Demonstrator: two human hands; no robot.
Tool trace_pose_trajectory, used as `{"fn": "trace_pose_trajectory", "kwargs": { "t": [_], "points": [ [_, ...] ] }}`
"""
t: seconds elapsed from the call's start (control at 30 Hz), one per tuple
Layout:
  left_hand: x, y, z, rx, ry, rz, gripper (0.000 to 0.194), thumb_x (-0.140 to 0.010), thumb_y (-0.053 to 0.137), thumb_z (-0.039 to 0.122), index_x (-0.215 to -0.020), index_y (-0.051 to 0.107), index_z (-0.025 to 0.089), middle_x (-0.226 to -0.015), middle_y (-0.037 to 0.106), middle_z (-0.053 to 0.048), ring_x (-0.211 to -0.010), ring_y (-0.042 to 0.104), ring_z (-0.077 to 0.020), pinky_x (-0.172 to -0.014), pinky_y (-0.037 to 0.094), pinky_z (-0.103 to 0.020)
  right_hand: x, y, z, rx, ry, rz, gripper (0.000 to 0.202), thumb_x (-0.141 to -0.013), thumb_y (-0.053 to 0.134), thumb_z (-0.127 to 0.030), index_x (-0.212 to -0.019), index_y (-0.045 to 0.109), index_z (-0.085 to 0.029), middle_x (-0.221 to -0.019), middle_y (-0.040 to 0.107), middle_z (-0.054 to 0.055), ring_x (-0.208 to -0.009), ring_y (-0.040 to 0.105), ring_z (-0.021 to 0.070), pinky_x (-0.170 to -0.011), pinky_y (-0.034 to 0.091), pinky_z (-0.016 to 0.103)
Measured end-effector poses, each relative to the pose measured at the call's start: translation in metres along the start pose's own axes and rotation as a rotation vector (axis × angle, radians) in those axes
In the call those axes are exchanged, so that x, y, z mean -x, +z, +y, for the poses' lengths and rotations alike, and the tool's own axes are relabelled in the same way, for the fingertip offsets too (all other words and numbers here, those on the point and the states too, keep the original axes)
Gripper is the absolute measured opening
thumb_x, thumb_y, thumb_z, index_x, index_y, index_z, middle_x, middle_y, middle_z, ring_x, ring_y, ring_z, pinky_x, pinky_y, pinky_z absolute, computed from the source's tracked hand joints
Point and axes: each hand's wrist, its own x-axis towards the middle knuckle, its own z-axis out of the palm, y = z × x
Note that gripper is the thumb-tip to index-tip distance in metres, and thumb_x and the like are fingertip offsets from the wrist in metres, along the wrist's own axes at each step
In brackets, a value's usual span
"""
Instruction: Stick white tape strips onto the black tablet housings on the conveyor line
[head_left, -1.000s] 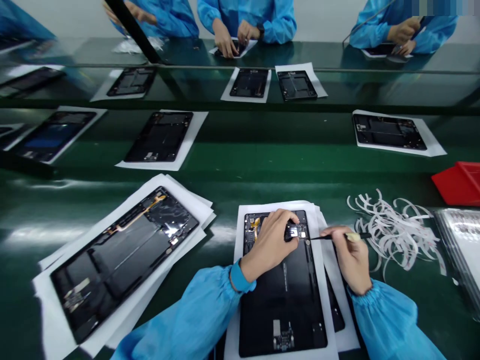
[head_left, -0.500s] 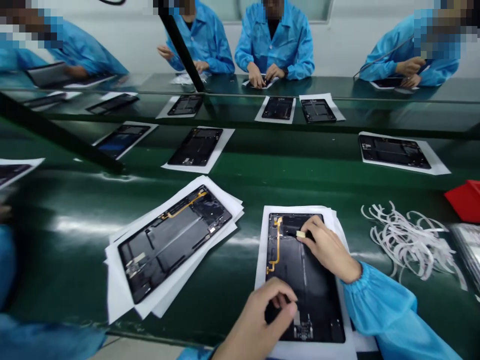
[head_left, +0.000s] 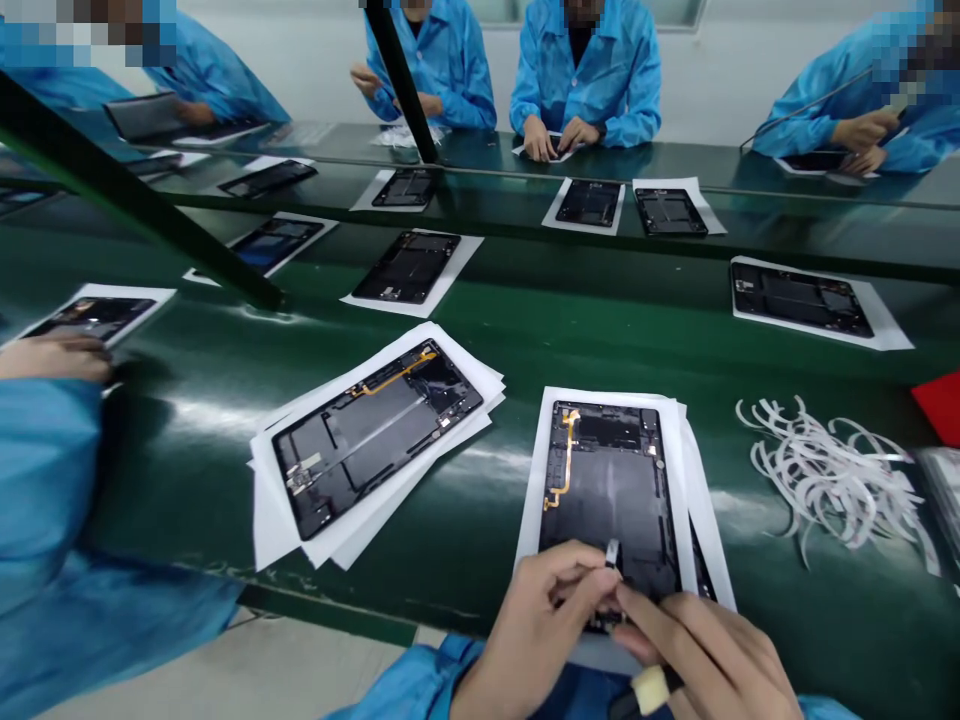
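On the left, a co-worker's hand (head_left: 56, 358) is at the near edge of a tablet (head_left: 101, 317) on white paper. Next, 1 open tablet with an orange ribbon (head_left: 379, 440) lies slanted on fanned paper sheets (head_left: 274, 535). Then the person's left hand (head_left: 547, 615) has thumb and fingertips closed together by a small pale strip (head_left: 613, 552); I cannot tell whether they grip it. Both hands are over the lower end of the work tablet (head_left: 619, 490), which lies on paper. The right hand (head_left: 716, 655), fingertips near the left's, grips a tool with a yellow band (head_left: 651, 690). Farther right lie a heap of white strips (head_left: 836, 480) and a red object (head_left: 943, 405).
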Motion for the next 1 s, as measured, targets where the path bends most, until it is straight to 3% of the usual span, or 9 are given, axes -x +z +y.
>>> {"fn": "trace_pose_trajectory", "kwargs": {
  "t": [0.1, 0.23, 0.33, 0.43, 0.6, 0.77, 0.9, 1.0],
  "points": [
    [0.006, -0.001, -0.011, -0.338, 0.242, 0.058, 0.021, -0.095, 0.055, 0.030, -0.090, 0.073, 0.021, -0.080, 0.074, -0.003, -0.071, 0.069, -0.0162, -0.070, 0.055, -0.023, 0.005, 0.000, 0.004, -0.008, 0.063, -0.075, 0.062, -0.093, 0.035, -0.010, -0.153, 0.026, -0.024, -0.090, 0.074, 0.006, -0.067, 0.070, 0.0208, -0.058, 0.057, 0.029],
    [0.008, 0.002, -0.015, -0.529, 0.535, 0.061, 0.021, -0.097, 0.051, 0.018, -0.106, 0.070, 0.021, -0.086, 0.075, -0.003, -0.071, 0.070, -0.0137, -0.070, 0.057, -0.020, 0.013, -0.001, 0.002, 0.012, 0.092, -0.178, 0.051, -0.095, 0.029, -0.009, -0.142, 0.046, -0.016, -0.096, 0.071, 0.008, -0.077, 0.071, 0.0181, -0.067, 0.059, 0.027],
    [0.005, 0.008, -0.010, -0.643, 0.733, 0.066, 0.023, -0.100, 0.044, 0.017, -0.108, 0.066, 0.017, -0.085, 0.074, -0.005, -0.075, 0.070, -0.0129, -0.073, 0.057, -0.018, 0.011, -0.006, -0.004, 0.121, 0.088, -0.152, 0.045, -0.099, 0.021, -0.011, -0.127, 0.056, -0.007, -0.086, 0.070, 0.010, -0.068, 0.069, 0.0172, -0.061, 0.058, 0.027],
    [0.001, 0.013, -0.006, -0.757, 0.842, 0.083, 0.026, -0.101, 0.040, 0.018, -0.107, 0.065, 0.014, -0.087, 0.074, -0.008, -0.079, 0.071, -0.0139, -0.077, 0.058, -0.019, 0.003, -0.010, -0.008, 0.224, 0.085, -0.095, 0.049, -0.100, 0.015, -0.009, -0.113, 0.062, -0.005, -0.074, 0.068, 0.008, -0.058, 0.065, 0.0163, -0.054, 0.055, 0.027],
    [0.004, 0.009, -0.013, -0.843, 0.887, 0.090, 0.028, -0.101, 0.039, 0.017, -0.107, 0.066, 0.014, -0.091, 0.076, -0.008, -0.080, 0.072, -0.0149, -0.083, 0.058, -0.021, -0.003, -0.007, -0.006, 0.191, 0.125, -0.058, 0.049, -0.101, 0.014, -0.010, -0.100, 0.063, -0.009, -0.071, 0.065, 0.006, -0.054, 0.063, 0.0158, -0.052, 0.051, 0.027],
    [0.019, -0.003, -0.017, -0.708, 0.665, 0.077, 0.019, -0.099, 0.049, 0.024, -0.105, 0.067, 0.020, -0.085, 0.075, -0.002, -0.071, 0.071, -0.0116, -0.067, 0.057, -0.013, 0.005, 0.003, -0.005, -0.063, 0.171, -0.090, 0.041, -0.103, 0.017, -0.016, -0.114, 0.057, -0.015, -0.083, 0.067, 0.005, -0.064, 0.066, 0.0160, -0.059, 0.053, 0.027],
    [0.024, -0.001, -0.011, -0.648, 0.609, 0.063, 0.021, -0.100, 0.048, 0.028, -0.106, 0.067, 0.023, -0.081, 0.073, 0.000, -0.068, 0.070, -0.0107, -0.064, 0.055, -0.013, 0.012, 0.000, -0.011, -0.200, 0.162, -0.181, 0.032, -0.100, 0.033, -0.015, -0.125, 0.053, -0.017, -0.096, 0.068, 0.006, -0.075, 0.068, 0.0184, -0.066, 0.055, 0.029],
    [0.028, -0.003, -0.011, -0.698, 0.575, 0.014, 0.029, -0.103, 0.040, 0.031, -0.100, 0.068, 0.022, -0.079, 0.073, -0.001, -0.069, 0.070, -0.0111, -0.065, 0.055, -0.013, 0.011, -0.001, -0.008, -0.346, 0.222, -0.212, 0.033, -0.093, 0.035, -0.007, -0.115, 0.056, -0.020, -0.093, 0.067, 0.004, -0.072, 0.067, 0.0170, -0.063, 0.053, 0.028]
  ]
}}
